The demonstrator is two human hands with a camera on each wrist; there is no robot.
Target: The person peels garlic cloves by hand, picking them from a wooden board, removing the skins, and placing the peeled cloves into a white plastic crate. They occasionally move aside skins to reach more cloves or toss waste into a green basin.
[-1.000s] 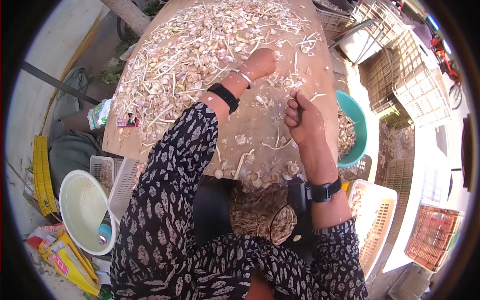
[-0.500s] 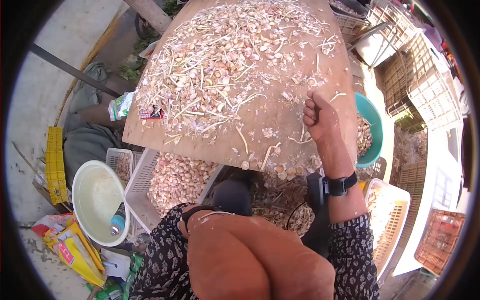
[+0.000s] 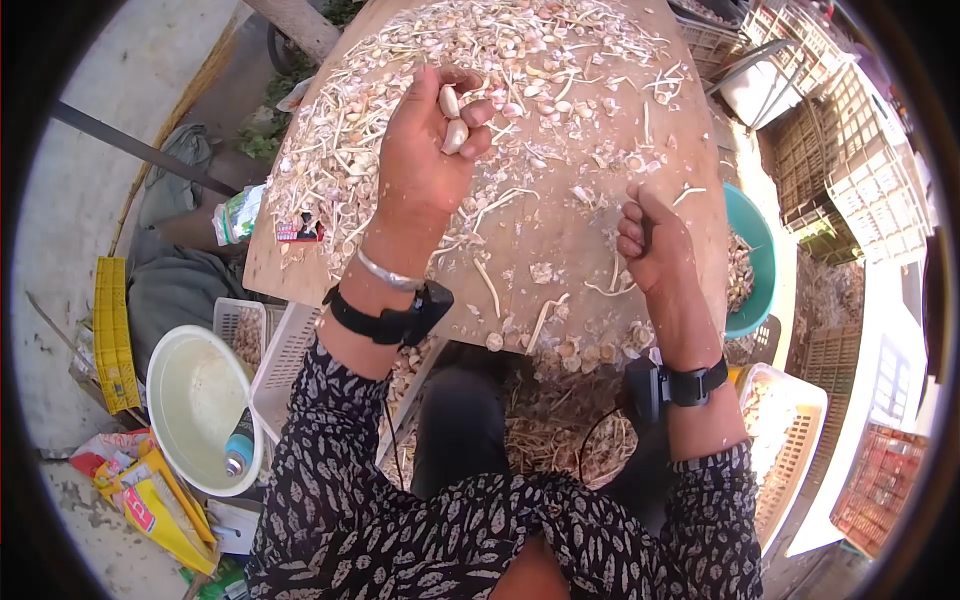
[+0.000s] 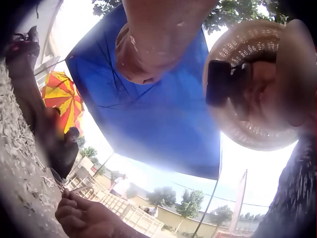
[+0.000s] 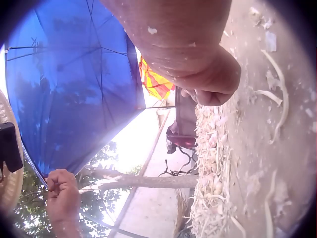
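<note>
Over the near edge of the garlic pile (image 3: 400, 190) my left hand (image 3: 415, 150) is raised, palm up. Its bent fingers hold two pale garlic cloves, an upper clove (image 3: 449, 101) and a lower clove (image 3: 455, 137). My right hand (image 3: 660, 245) is at the right part of the wooden table (image 3: 560, 235), its fingers curled in and the thumb against the forefinger. Nothing clearly shows in its grip. In the right wrist view the right hand (image 5: 210, 74) looks like a loose fist, beside table scraps, with the left hand (image 5: 63, 198) at lower left.
A teal basin (image 3: 757, 265) of garlic stands right of the table. White crates (image 3: 290, 370) and a pale basin (image 3: 195, 400) with a blue-capped can (image 3: 240, 445) sit at left. Lower right is a cream basket (image 3: 795, 470). Dry stems (image 3: 550, 450) lie below the table edge.
My left hand was over the pile, then large and blurred close to the camera at the bottom, and is now back above the table holding two cloves. The right hand keeps nearly the same place.
</note>
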